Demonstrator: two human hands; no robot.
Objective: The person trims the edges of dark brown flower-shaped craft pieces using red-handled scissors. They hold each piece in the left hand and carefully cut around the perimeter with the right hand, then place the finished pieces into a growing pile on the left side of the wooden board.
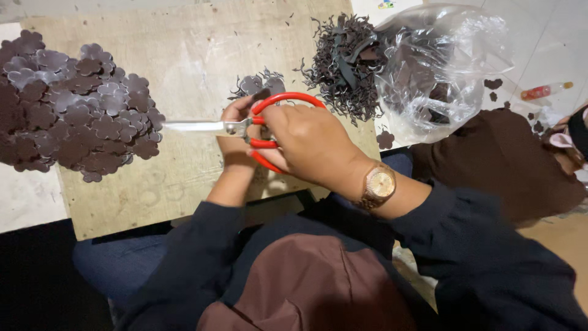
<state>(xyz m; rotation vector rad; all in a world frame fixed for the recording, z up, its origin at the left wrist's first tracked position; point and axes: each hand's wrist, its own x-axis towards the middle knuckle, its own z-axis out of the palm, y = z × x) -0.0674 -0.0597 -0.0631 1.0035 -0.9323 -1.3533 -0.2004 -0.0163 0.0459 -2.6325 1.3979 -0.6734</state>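
Plywood board (184,55) laid over a pale floor, seen from above the lap of a seated person in dark sleeves. We take this board as our landmark throughout.

Over the middle of the board, our right hand (306,144) is closed through the red loop handles of a pair of scissors (245,125); a gold wristwatch (378,186) sits on that wrist, at the board's near right corner. The steel blades point toward the board's left side and appear shut or nearly so, though motion blur leaves this uncertain. Our left hand (236,132) lies just beneath and behind the scissors' pivot, fingers curled; whether it pinches a small piece we cannot tell, since the right hand and handles cover it.

At the board's left edge, spilling partly off it, rests a broad heap of dark brown flower-shaped cutouts (67,104). Near the board's centre, just beyond the hands, lies a small cluster of the same cutouts (260,83). On the board's far right corner sits a tangled mound of dark trimmings (343,61), touching a crumpled clear plastic bag (438,67) that lies off the board to the right. Farther right of the board, on the floor, we see brown fabric (508,159), scattered cutouts and a small bottle with red contents (544,91).
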